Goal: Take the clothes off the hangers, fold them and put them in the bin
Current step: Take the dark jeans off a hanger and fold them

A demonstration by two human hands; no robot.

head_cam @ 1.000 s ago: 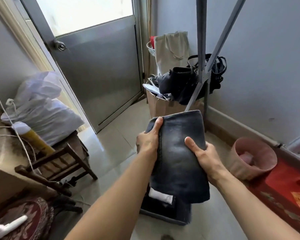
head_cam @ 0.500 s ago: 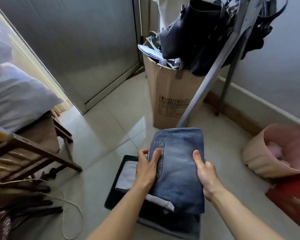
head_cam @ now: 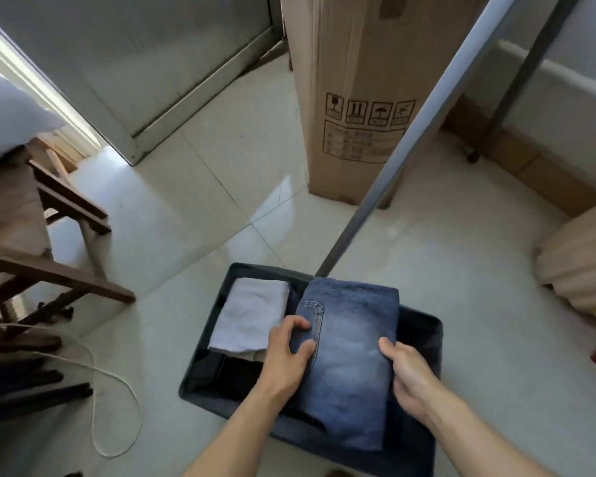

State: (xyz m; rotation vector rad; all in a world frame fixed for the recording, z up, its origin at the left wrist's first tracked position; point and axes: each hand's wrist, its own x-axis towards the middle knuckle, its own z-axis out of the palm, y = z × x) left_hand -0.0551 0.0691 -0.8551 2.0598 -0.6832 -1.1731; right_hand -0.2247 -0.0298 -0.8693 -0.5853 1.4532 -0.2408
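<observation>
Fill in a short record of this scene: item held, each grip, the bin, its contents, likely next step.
Item held: folded jeans
Left-hand grip: holds the jeans' left edge
Right-hand grip: holds the jeans' right edge
Bin: dark, on the floor, under the jeans
Contents: folded grey cloth on the left side
Next step: probably lay the jeans beside the cloth and let go
</observation>
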